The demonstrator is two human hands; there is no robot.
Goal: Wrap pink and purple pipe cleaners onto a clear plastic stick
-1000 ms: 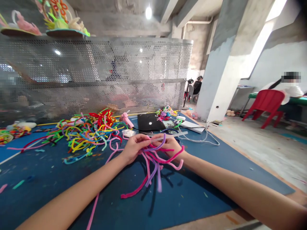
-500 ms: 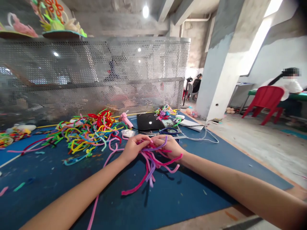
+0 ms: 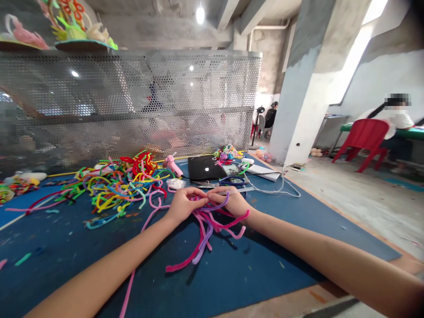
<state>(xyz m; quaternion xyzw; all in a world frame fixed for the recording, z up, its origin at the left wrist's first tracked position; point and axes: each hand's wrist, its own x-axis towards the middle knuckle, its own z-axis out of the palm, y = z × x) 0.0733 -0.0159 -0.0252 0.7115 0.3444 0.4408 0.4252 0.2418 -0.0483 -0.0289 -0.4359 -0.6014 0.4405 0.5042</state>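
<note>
A bundle of fuzzy pipe cleaners (image 3: 207, 223) in pink, magenta and purple hangs between my hands above the blue table mat (image 3: 265, 274). My left hand (image 3: 185, 204) is closed on the bundle, thumb and fingers pinched at its top. My right hand (image 3: 230, 201) meets it from the right, also closed on the bundle, its fingertips touching those of the left. The loose ends spread downward and to the right. What the fingertips do at the joint is partly hidden. A long pink pipe cleaner (image 3: 133, 274) lies beside my left forearm.
A tangled heap of multicoloured pipe cleaners (image 3: 122, 181) lies left. Behind my hands are a pink glue gun (image 3: 172, 165), a small plastic bag (image 3: 176, 183), a black case (image 3: 205, 168) and a white cable (image 3: 288, 187). A perforated metal screen (image 3: 132, 101) stands behind. A person sits near a red chair (image 3: 362, 137).
The purple ends of the bundle have swung down and to the left. Both hands stay together at its top with small finger movements. The view has shifted slightly.
</note>
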